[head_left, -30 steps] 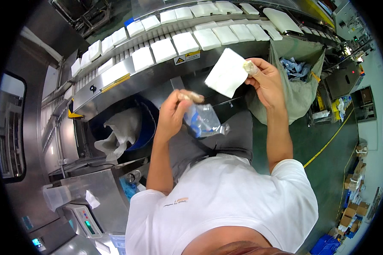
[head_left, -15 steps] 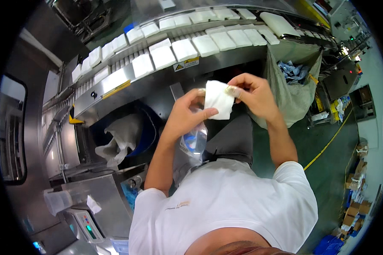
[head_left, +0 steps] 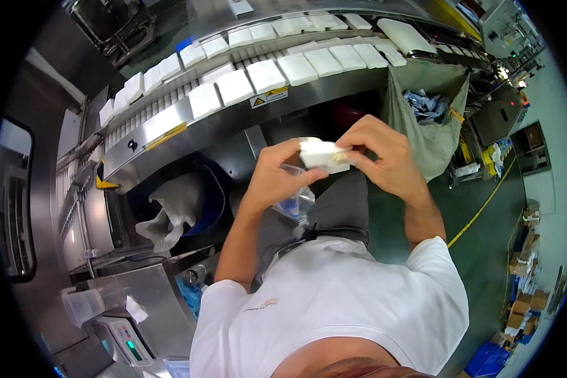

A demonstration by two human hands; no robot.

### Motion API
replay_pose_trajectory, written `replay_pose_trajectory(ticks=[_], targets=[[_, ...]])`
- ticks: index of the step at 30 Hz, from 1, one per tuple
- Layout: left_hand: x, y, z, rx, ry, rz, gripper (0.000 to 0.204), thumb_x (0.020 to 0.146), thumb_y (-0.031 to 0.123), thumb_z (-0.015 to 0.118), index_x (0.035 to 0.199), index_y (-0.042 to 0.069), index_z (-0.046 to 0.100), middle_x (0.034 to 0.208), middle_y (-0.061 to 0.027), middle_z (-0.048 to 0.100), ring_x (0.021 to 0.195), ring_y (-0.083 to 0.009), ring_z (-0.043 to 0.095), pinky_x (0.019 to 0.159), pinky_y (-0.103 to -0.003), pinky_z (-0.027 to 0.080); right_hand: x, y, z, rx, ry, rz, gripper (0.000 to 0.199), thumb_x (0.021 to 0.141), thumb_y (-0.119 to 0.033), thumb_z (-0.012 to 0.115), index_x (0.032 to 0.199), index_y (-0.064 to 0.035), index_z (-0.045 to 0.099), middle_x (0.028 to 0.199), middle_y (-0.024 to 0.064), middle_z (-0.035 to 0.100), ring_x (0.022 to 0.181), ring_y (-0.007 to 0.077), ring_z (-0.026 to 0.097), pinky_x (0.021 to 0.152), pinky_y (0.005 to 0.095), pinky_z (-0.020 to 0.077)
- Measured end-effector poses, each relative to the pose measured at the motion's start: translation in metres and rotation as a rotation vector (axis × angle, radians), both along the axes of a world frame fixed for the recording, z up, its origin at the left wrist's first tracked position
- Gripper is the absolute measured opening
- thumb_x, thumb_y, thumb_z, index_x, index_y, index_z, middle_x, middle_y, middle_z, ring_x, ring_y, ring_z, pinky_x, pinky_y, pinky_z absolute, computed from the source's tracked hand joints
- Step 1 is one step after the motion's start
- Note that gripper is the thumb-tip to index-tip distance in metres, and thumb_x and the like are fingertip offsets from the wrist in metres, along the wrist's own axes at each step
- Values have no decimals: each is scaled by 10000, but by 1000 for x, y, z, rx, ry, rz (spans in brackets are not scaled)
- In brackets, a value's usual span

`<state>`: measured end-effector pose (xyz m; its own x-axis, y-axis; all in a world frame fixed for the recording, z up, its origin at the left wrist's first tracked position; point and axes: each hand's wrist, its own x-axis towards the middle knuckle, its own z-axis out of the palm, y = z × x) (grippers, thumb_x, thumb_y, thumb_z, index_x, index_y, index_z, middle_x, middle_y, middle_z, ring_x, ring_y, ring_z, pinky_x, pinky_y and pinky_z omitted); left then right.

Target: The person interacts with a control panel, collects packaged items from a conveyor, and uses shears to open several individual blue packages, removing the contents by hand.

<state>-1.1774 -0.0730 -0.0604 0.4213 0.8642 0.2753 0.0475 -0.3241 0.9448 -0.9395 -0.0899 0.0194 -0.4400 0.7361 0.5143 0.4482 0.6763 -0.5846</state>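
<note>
In front of my body, a small stack of white folded sheets (head_left: pixel 322 156) is held between both hands. My left hand (head_left: pixel 274 176) grips its left side, thumb at the near edge and fingers behind. My right hand (head_left: pixel 384 156) pinches the right end between thumb and fingers. Finger cots seem to cover some fingertips. A transparent plastic bag (head_left: pixel 299 205) with blue markings hangs under my left hand; how it is held is hidden. Beyond the hands, rows of similar white folded stacks (head_left: pixel 264 76) lie along a metal roller conveyor (head_left: pixel 151 129).
To the right, a pale fabric sack (head_left: pixel 416 142) holds crumpled bluish wrappers. A dark blue bin (head_left: pixel 214 205) with a whitish liner stands left, below the conveyor. At lower left are a scale (head_left: pixel 126 343) and a plastic jug (head_left: pixel 85 304). Cardboard boxes (head_left: pixel 520 305) line the far right.
The white stack has tipped from nearly upright and broad-faced to a flatter, edge-on view. My right hand has shifted slightly right and turned. The bag hangs shorter and more bunched.
</note>
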Motion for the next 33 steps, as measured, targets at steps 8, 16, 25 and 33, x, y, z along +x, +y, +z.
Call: replay_pose_trajectory(ticks=[8,16,25,33], targets=[[7,-9,3,-112,-197,45,325,839,127,859,1113,-15,757,947,-49,766,784,-80,687,666,-226,534,7,6,-18,-228,210,-26,350,875,31,737,1208,-7,634,1112,81,651,977,165,666,832,296,566],[18,-24,7,-370,-241,141,242,862,105,836,1048,-28,759,870,-60,734,693,-84,647,594,-244,522,-5,-9,-73,-678,623,69,406,936,-117,769,1287,-11,593,1133,30,653,1040,98,627,879,273,537],[5,-17,-24,-406,-209,54,586,758,24,848,1294,-64,630,1061,-102,748,964,-149,701,870,-274,540,5,-2,-54,-469,243,7,281,874,-166,787,1049,27,680,911,110,653,812,180,615,748,333,500],[0,-10,-17,-332,-66,28,364,816,103,856,1129,-34,731,956,-70,746,843,-111,676,753,-250,526,10,5,-50,-458,-44,123,344,858,-169,788,1132,8,676,995,127,685,920,232,668,802,359,522]])
